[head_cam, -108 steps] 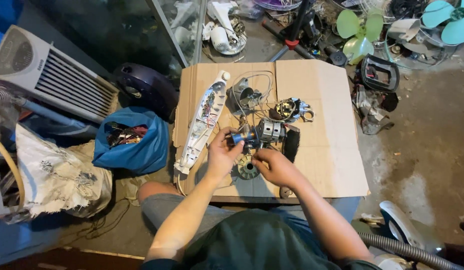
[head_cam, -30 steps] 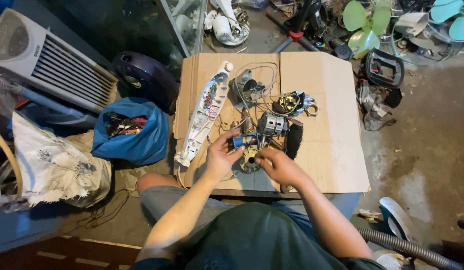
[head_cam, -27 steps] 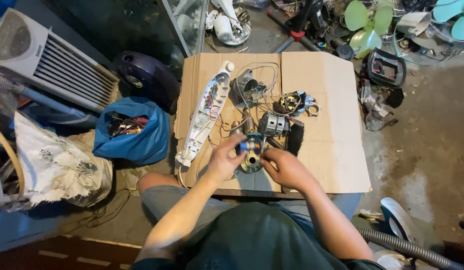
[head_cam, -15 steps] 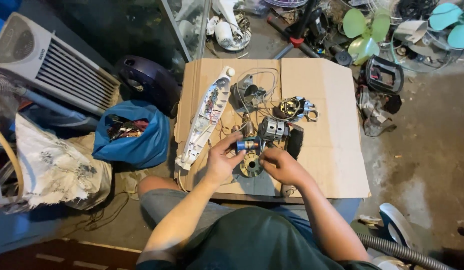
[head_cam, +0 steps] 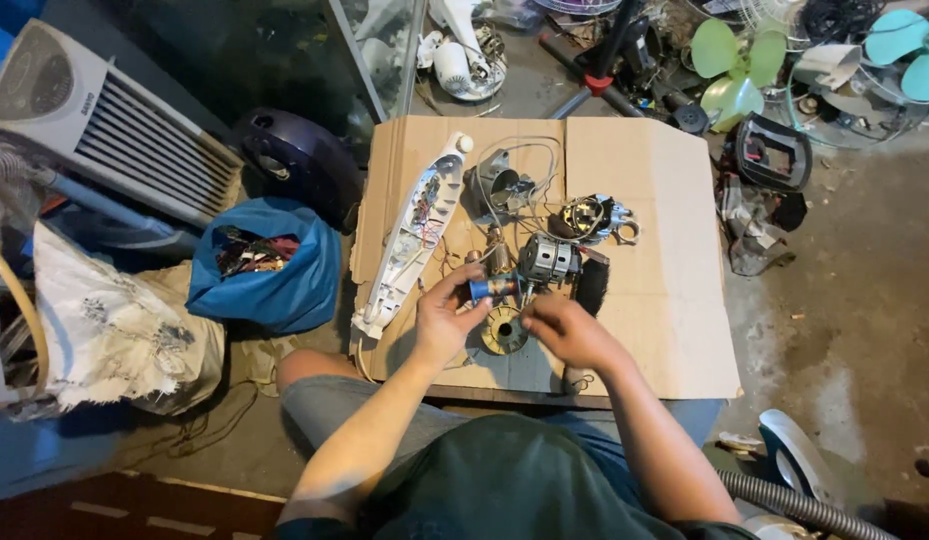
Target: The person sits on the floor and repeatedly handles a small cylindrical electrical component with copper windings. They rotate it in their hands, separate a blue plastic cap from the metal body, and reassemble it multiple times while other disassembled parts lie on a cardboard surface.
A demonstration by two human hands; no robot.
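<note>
Cylinder, blue, lies crosswise, left hand fingers grasping it, right hand fingers curled, empty.

floor: bare grey concrete, dusty and stained | light: dim, flat | far side: glass cabinet with metal frame | left: white slatted air cooler, blue bag, pale stained cloth | far right: green fan blades, scattered appliance scrap | near right: grey ribbed hose
</note>
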